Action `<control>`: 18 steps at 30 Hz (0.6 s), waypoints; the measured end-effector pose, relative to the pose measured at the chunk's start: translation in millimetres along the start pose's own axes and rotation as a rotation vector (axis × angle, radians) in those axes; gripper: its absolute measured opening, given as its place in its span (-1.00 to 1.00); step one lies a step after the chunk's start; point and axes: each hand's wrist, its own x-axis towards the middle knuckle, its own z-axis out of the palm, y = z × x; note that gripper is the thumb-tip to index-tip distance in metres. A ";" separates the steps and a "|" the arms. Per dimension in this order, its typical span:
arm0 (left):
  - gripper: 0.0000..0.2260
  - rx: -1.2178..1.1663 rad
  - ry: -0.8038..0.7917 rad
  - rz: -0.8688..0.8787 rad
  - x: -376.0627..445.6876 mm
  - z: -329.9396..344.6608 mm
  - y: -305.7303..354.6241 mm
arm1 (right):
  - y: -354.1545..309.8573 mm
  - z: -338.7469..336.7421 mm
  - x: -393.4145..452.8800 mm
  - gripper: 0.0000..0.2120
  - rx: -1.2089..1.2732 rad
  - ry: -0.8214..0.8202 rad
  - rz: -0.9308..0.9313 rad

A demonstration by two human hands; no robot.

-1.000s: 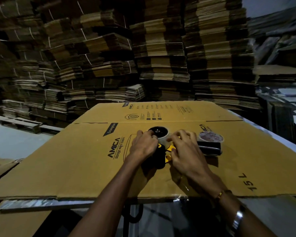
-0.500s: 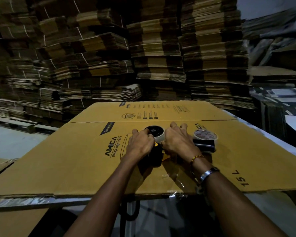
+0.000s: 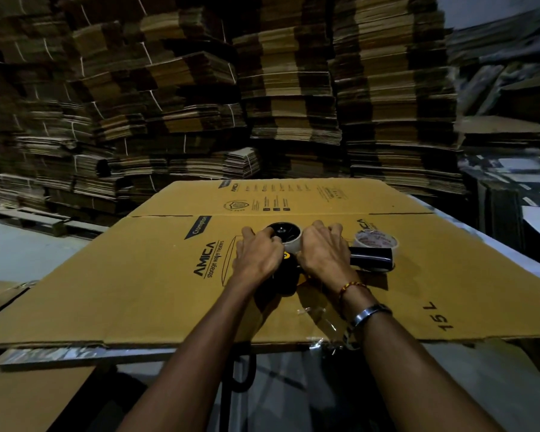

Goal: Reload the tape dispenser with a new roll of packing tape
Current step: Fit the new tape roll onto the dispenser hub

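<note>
Together, left hand [image 3: 256,260] and right hand [image 3: 320,255] clamp one tape dispenser [image 3: 286,244]; a second tape roll [image 3: 375,241] sits beside, on flattened cardboard [image 3: 138,291].

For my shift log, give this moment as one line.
both hands on tape dispenser | left hand | right hand | spare roll right | on flattened carton

Flattened printed carton [image 3: 144,275] lies before tall, dim stacks of seemingly flattened cardboard [image 3: 287,88].

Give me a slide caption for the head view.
Both hands seat a tape roll on the dispenser.
</note>
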 end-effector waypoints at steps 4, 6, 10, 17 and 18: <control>-0.68 -0.066 0.060 0.111 -3.9 0.1 -1.9 | 2.6 3.0 -2.9 -0.81 0.015 0.037 -0.020; -0.70 -0.070 0.048 0.164 -5.5 -0.6 -4.8 | 2.6 1.9 -3.4 -0.80 0.023 0.024 -0.013; -0.66 -0.040 0.010 0.133 -3.7 0.5 -6.1 | 0.2 -3.2 -4.4 -0.81 0.060 -0.026 -0.002; -0.66 -0.043 0.068 0.073 -7.3 3.3 1.8 | -1.4 -5.3 -21.8 -0.69 0.026 -0.016 -0.070; -0.66 -0.046 0.071 0.079 -7.9 3.2 1.7 | -1.6 -5.1 -26.2 -0.65 0.004 -0.003 -0.084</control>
